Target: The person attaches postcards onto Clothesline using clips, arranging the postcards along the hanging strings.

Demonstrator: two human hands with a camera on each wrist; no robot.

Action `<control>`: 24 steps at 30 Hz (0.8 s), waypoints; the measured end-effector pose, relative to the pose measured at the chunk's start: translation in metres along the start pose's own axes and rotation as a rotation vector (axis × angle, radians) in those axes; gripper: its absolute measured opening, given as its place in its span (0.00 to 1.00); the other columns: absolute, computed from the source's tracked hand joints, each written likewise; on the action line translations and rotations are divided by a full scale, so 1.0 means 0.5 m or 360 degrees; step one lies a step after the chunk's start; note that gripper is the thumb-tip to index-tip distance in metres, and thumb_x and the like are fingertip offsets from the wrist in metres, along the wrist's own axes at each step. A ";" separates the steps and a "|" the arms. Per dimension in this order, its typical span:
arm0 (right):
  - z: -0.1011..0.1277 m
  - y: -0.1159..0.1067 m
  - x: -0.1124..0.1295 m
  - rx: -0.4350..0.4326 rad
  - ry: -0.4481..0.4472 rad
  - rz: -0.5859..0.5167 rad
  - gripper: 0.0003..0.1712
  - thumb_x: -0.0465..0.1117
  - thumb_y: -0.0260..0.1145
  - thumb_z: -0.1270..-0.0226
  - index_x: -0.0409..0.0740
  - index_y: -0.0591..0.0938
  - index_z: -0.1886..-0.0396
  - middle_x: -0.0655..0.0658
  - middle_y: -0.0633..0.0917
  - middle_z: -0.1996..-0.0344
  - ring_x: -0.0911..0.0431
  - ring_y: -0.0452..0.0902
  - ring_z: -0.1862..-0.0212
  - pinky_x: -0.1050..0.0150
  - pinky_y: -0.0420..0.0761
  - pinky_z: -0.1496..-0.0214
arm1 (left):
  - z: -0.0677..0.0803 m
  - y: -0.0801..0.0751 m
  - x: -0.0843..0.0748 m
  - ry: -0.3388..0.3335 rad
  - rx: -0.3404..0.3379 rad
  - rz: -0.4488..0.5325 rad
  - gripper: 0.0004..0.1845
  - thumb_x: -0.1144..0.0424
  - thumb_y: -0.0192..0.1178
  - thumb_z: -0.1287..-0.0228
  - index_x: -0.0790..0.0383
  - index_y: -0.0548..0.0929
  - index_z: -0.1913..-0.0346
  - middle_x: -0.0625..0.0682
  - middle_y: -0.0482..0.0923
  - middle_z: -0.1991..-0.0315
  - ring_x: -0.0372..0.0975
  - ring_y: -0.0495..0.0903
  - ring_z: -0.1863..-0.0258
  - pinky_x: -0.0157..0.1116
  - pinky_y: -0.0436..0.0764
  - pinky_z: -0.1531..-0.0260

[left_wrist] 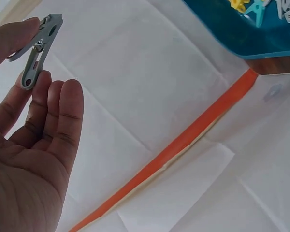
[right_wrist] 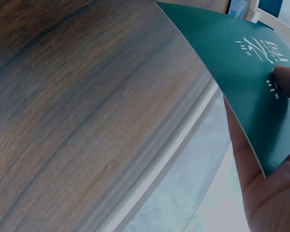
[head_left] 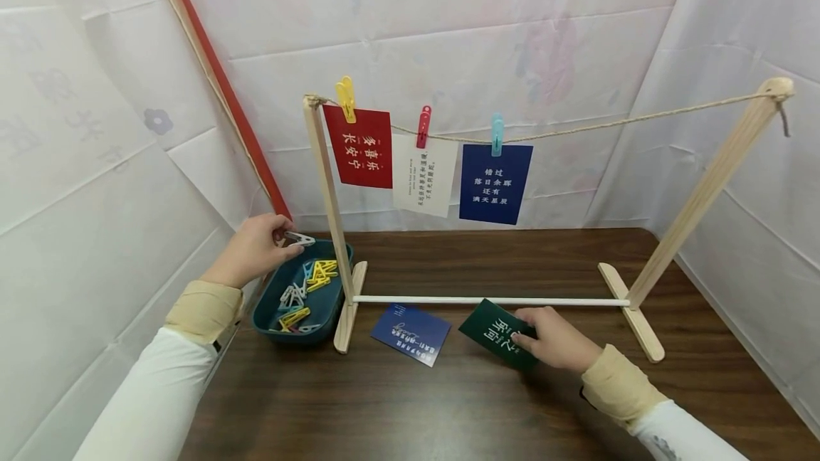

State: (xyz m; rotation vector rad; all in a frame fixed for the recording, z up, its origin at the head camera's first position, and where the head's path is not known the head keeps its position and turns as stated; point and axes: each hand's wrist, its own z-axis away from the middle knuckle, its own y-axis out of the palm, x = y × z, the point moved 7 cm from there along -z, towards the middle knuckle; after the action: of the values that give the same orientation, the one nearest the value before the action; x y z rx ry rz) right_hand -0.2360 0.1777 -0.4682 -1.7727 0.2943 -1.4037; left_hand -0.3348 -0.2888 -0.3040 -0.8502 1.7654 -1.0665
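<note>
Your right hand [head_left: 557, 338] pinches a green card [head_left: 500, 333] near the front of the wooden desk [head_left: 448, 404], thumb on its printed face, fingers beneath; the right wrist view shows the card lifted at a tilt off the wood. Just to its left a blue card [head_left: 410, 333] lies flat on the desk, apart from the green one. Both sit in front of the white crossbar [head_left: 487, 300] that joins the feet of the wooden rack [head_left: 328, 191].

At the desk's left edge, your left hand [head_left: 253, 251] hovers over the teal tray [head_left: 269, 311] of coloured clips, holding a grey clip [left_wrist: 38, 50] between thumb and forefinger. In the left wrist view its jaws appear closed, though the angle makes that hard to confirm.

Farther back, a twine line [head_left: 608, 123] runs between the rack's two posts. Three cards hang toward its left end: a red card [head_left: 359, 148] under a yellow clip [head_left: 347, 99], a white card [head_left: 424, 175] under a red clip [head_left: 423, 126], and a navy card [head_left: 495, 183] under a light blue clip [head_left: 496, 134]. The twine to their right is bare.

To do this well, keep the green card gripped by one lower corner so its top edge stays free. Bring that edge up to the twine beside the navy card. Squeeze the clip wide before it meets the line, so that it bites card and twine together.
</note>
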 end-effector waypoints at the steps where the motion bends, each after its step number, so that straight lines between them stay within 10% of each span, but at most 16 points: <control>1: 0.000 -0.002 0.001 -0.0010 0.0002 -0.0014 0.03 0.34 0.72 0.25 0.40 0.88 0.55 0.48 0.92 0.61 0.60 0.88 0.58 0.61 0.90 0.59 | 0.001 -0.004 -0.002 -0.0008 0.0000 0.0011 0.16 0.62 0.77 0.34 0.70 0.87 0.51 0.60 0.83 0.63 0.48 0.77 0.64 0.42 0.79 0.64; 24: -0.001 -0.059 0.020 -0.0342 -0.0103 -0.0166 0.04 0.33 0.70 0.22 0.39 0.87 0.53 0.45 0.93 0.61 0.61 0.89 0.60 0.66 0.88 0.61 | 0.027 -0.081 -0.082 0.0176 -0.0240 0.0064 0.17 0.67 0.79 0.36 0.70 0.90 0.48 0.65 0.89 0.56 0.54 0.86 0.57 0.61 0.89 0.51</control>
State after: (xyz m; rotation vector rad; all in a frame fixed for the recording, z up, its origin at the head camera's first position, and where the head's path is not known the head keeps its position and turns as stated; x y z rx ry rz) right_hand -0.2420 0.1897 -0.4400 -2.0303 0.3326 -1.4276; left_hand -0.3023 -0.2737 -0.2570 -0.8570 1.9670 -0.9796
